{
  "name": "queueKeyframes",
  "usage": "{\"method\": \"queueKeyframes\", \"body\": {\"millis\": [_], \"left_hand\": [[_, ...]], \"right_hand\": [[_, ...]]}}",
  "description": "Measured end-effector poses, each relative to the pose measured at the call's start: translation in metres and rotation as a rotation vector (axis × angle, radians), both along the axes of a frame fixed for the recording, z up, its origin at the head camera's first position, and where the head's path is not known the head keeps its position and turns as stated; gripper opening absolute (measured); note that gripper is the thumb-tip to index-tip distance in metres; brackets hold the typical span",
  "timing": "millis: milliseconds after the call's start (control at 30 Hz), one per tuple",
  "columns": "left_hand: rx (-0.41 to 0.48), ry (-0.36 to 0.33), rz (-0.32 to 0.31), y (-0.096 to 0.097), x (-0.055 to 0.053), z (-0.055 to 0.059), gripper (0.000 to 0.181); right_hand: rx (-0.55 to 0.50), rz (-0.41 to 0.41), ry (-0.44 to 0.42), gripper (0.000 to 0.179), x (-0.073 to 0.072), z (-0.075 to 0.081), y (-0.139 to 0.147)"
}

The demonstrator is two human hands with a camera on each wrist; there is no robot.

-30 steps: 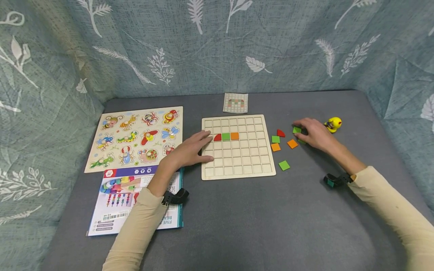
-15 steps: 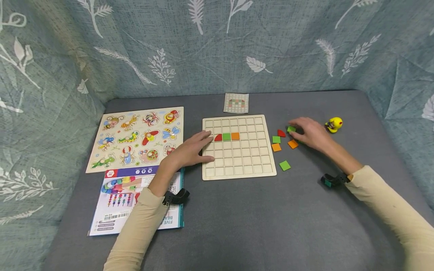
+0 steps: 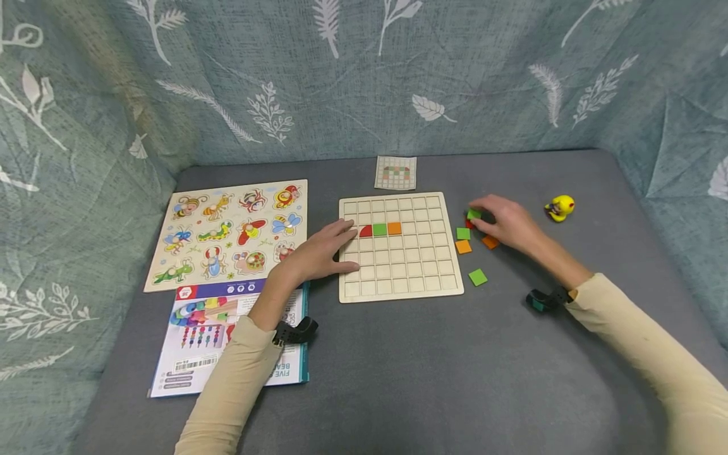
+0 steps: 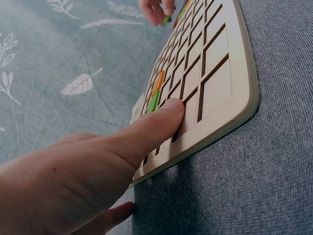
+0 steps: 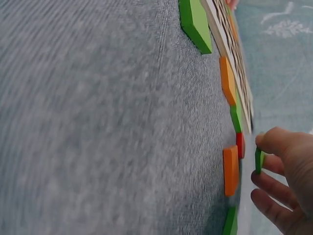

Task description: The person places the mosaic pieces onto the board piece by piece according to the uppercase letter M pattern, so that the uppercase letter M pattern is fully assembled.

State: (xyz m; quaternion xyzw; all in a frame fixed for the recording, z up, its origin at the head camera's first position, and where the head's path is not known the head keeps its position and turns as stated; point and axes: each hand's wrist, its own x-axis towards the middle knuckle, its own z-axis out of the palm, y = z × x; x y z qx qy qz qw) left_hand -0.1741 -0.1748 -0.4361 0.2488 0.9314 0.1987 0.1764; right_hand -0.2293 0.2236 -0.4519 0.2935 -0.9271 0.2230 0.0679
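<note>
A square wooden grid board (image 3: 398,278) lies in the middle of the table. One row holds a red quarter-round tile (image 3: 366,231), a green square tile (image 3: 380,229) and an orange square tile (image 3: 394,228), side by side. My left hand (image 3: 318,254) rests on the board's left edge, fingers extended, its thumb (image 4: 166,115) on the grid. To the right of the board, my right hand (image 3: 508,222) pinches a green square tile (image 5: 258,160) between thumb and fingers, held above the table. Beneath it, a loose red tile (image 3: 469,224) is partly covered.
Loose green (image 3: 463,234) and orange tiles (image 3: 463,247) lie by the board's right edge, another green tile (image 3: 478,277) nearer. A pattern card (image 3: 395,173) lies behind the board. Left are an insect puzzle (image 3: 227,215) and a box (image 3: 188,354); right, a yellow duck toy (image 3: 560,208).
My right hand has moved left toward the board, carrying the green tile from near the duck to over the red tile. My left hand stays in place.
</note>
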Motion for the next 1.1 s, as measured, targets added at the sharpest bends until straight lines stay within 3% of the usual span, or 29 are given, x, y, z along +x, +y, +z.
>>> {"method": "queueKeyframes", "body": {"millis": [600,900,1100], "left_hand": [[0.008,-0.001,-0.001,-0.001,-0.001,-0.002,0.081],[0.009,-0.007,-0.002,0.0,-0.001,0.001,0.081],[0.011,-0.012,0.0,0.0,-0.001,0.0,0.081]], "right_hand": [[-0.064,0.135,-0.013,0.03,-0.002,0.001,-0.034],[-0.042,0.219,-0.09,0.026,-0.003,0.001,-0.067],[-0.021,0.279,-0.096,0.023,-0.004,0.0,-0.085]]}}
